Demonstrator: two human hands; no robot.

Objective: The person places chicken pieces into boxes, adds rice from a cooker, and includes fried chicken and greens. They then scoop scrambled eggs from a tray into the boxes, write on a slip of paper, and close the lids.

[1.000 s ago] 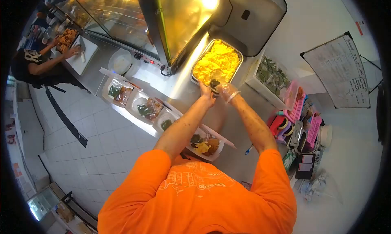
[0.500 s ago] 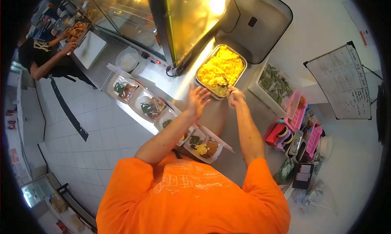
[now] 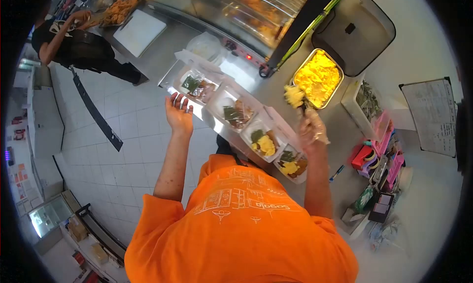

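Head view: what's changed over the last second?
The right hand has lifted a scoop of yellow rice out of the metal tray toward the row of meal boxes. The left hand swung away from the tray, open, to the far box. Boxes and tray stayed put.

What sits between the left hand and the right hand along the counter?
In the head view, three open meal boxes lie in a row between the left hand and the right hand, which lifts yellow rice.
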